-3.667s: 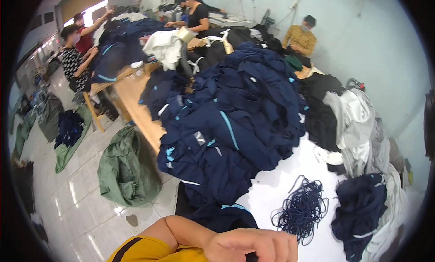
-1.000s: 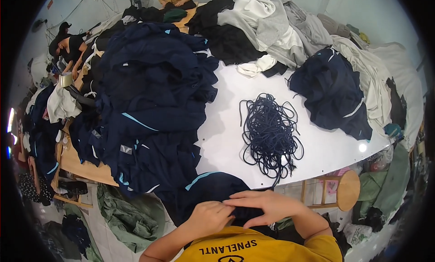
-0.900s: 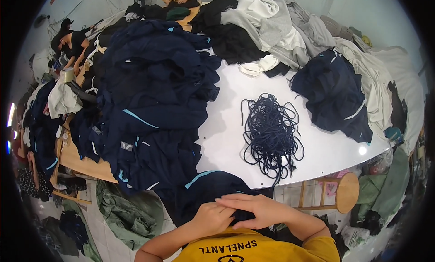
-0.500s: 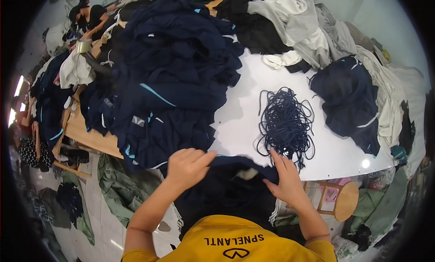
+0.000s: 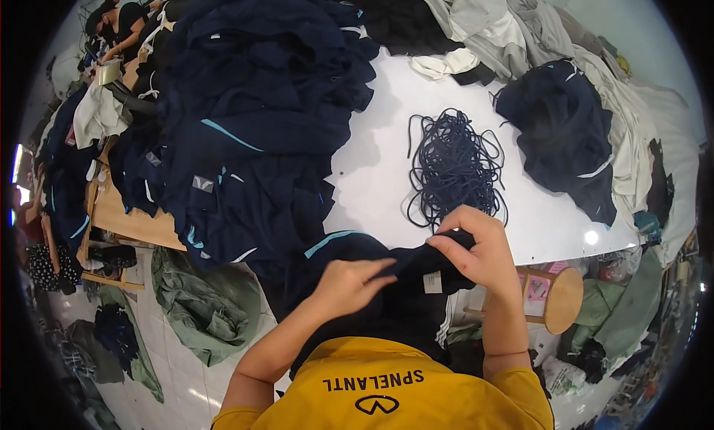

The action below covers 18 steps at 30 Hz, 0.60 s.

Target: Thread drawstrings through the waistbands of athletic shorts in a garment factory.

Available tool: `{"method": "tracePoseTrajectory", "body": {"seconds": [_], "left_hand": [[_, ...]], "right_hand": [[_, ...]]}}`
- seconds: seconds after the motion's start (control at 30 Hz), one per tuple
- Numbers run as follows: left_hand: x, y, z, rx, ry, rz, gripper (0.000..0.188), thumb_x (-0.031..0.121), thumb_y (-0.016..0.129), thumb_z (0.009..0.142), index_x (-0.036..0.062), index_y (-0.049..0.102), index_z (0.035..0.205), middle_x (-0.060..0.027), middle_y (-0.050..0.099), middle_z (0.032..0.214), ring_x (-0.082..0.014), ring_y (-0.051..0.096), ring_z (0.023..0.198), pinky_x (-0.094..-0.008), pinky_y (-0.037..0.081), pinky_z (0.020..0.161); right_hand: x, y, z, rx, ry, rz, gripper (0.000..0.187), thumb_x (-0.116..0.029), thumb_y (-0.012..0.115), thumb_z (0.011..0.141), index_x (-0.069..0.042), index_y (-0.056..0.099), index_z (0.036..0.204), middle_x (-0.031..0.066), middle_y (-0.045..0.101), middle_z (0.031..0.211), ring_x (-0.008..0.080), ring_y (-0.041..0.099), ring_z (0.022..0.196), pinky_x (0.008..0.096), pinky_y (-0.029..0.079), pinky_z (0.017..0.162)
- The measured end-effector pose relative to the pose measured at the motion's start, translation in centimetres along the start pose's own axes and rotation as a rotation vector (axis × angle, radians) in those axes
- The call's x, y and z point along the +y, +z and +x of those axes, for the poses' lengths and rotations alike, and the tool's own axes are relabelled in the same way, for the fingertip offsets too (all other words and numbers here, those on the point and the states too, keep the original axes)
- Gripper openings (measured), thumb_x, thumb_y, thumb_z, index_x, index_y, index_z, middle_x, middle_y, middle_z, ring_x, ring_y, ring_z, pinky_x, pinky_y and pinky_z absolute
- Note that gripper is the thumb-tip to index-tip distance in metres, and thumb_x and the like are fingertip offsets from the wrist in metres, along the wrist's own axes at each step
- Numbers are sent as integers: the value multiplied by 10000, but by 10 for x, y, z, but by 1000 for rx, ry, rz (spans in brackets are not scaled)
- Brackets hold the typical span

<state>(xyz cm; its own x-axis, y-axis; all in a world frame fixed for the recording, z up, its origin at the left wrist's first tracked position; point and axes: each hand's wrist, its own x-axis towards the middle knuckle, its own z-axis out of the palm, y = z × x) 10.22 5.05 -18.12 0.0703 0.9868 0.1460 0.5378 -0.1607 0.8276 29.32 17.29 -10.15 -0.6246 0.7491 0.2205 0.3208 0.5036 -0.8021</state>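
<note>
A navy garment [image 5: 364, 246] lies across the table's near edge and my lap. It has a light blue strip, and a small white label [image 5: 433, 283] shows on its inner side. My right hand [image 5: 480, 251] pinches its upper edge between thumb and bent fingers. On the left, my left hand [image 5: 351, 285] rests against the cloth, two fingers stretched toward the label with their tips apart. Just beyond my right hand lies a tangled heap of navy cords [image 5: 455, 166], partly covered by that hand.
A large pile of navy garments [image 5: 260, 95] fills the table's left. Another navy bundle [image 5: 558, 136] lies right on the white tabletop [image 5: 372, 170], beside grey fabric [image 5: 513, 36]. A wooden stool [image 5: 563, 300] stands below at right. Another person [image 5: 123, 25] bends at far left.
My right hand has risen and now pinches the garment's edge. My left hand has moved right and lower, fingers extended. The white label and light blue strip have come into view.
</note>
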Motion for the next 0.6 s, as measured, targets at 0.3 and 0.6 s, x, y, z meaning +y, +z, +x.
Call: {"method": "tracePoseTrajectory", "body": {"seconds": [0.3, 0.6], "left_hand": [[13, 14, -18, -3, -149, -460, 193, 215, 588, 890, 29, 636, 876, -141, 580, 634, -318, 569, 548, -343, 405, 501], [25, -127, -2, 287, 221, 847, 343, 120, 633, 554, 111, 646, 896, -34, 515, 596, -244, 536, 531, -372, 404, 501]], "right_hand": [[-12, 38, -14, -345, -99, -31, 432, -226, 716, 775, -105, 527, 1144, 122, 508, 1265, 303, 611, 961, 335, 509, 737], [61, 7, -15, 266, 53, -467, 746, 119, 653, 628, -120, 489, 1315, 116, 636, 1142, 280, 653, 942, 329, 522, 756]]}}
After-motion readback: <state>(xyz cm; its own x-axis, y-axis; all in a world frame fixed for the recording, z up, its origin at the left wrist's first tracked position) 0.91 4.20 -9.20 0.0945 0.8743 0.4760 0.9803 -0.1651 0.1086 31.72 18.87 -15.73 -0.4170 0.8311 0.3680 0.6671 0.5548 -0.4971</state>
